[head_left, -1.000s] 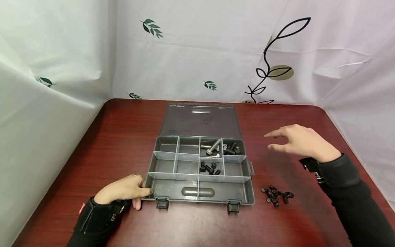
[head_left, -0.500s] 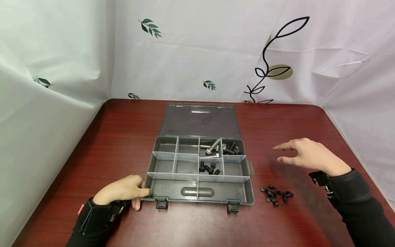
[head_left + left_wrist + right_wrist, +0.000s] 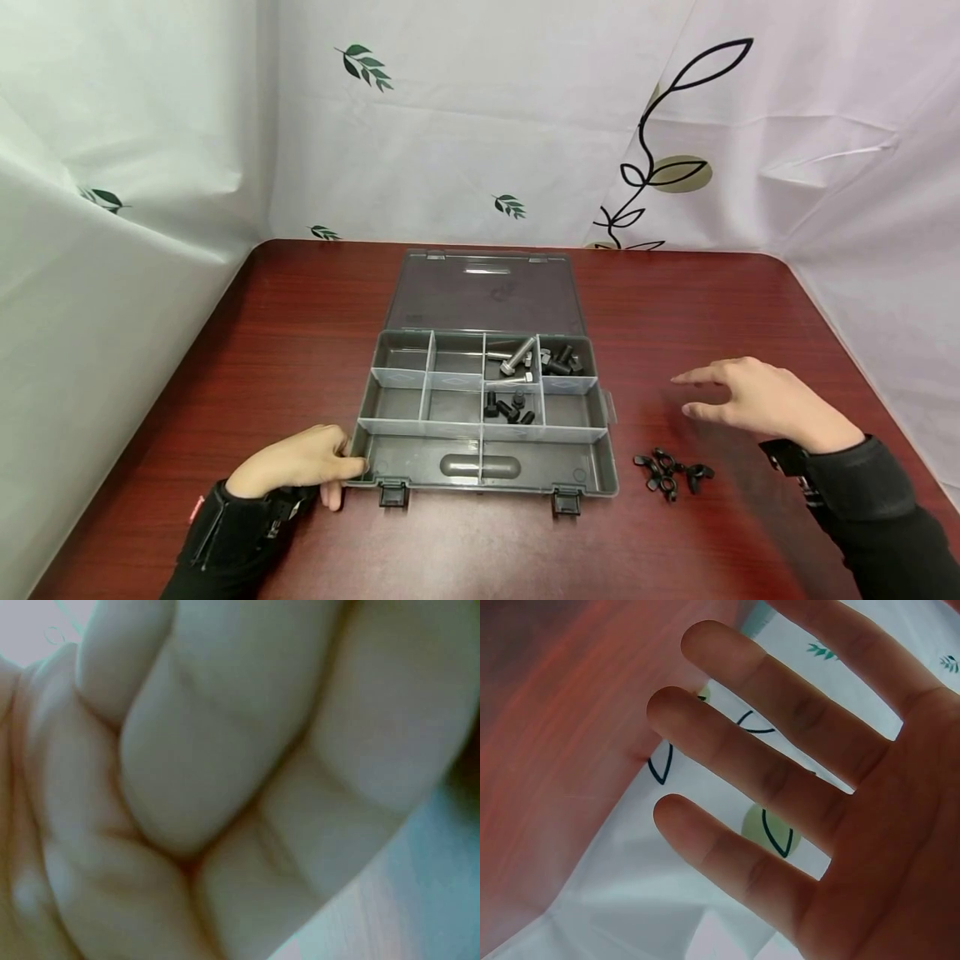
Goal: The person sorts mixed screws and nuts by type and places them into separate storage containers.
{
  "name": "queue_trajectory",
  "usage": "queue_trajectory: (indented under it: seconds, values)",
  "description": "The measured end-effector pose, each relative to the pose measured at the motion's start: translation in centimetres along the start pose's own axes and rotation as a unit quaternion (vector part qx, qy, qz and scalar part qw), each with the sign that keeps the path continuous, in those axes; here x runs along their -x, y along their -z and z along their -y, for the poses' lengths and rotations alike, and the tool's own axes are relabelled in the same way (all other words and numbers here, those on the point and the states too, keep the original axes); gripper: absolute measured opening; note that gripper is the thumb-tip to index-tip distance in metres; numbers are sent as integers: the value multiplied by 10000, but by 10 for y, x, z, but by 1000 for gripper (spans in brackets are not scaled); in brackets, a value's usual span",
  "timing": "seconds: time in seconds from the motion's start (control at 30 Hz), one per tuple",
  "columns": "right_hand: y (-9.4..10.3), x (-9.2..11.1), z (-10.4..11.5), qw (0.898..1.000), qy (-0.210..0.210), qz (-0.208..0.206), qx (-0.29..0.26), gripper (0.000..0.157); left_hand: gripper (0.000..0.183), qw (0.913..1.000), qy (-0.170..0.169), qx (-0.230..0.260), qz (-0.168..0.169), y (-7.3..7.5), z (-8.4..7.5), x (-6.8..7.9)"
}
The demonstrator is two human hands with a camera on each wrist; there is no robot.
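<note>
My left hand (image 3: 303, 462) grips the front left corner of a grey compartment box (image 3: 551, 493), the thumb over its wall. In the left wrist view the fingers (image 3: 225, 727) are curled in and fill the picture. My right hand (image 3: 772, 398) hovers over the table right of the box, holding nothing. Its fingers (image 3: 727, 754) are spread and straight in the right wrist view. Just below it in the head view lies a small pile of black wing nuts (image 3: 663, 477). Silver bolts (image 3: 517, 357) and short black bolts (image 3: 510, 408) lie in separate compartments; the back right one also holds dark bolts (image 3: 561, 362).
The box's clear grey lid (image 3: 486, 292) lies folded back behind it. Two black latches (image 3: 566, 503) hang at its front edge. Around the dark red table (image 3: 315, 333) hangs a white patterned cloth (image 3: 450, 125) at the back and sides.
My right hand has come nearer and a little to the right, down toward the wing nuts. The left hand stays at the box corner, and the bolts and wing nuts lie as before.
</note>
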State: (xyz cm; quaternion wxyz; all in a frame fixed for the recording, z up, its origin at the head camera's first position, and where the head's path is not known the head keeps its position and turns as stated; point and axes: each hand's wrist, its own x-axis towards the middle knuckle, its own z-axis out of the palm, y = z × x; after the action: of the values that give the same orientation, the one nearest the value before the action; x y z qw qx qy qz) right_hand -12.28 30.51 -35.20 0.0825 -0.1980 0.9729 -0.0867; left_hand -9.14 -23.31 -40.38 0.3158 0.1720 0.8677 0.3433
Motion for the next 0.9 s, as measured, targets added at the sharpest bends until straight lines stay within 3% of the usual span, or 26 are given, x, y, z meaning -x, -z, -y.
queue_trajectory:
  seconds: [0.47, 0.77, 0.9]
  values:
    - [-20, 19, -3, 9975, 227, 627, -250, 45, 26, 10000, 0, -43, 21, 1, 0, -1]
    - [-28, 24, -6, 9945, 520, 830, -363, 34, 24, 10000, 30, -50, -36, 0, -1, 0]
    - [-32, 26, -6, 9899, 570, 1082, -721, 27, 24, 9999, 16, -129, -28, 0, -1, -1]
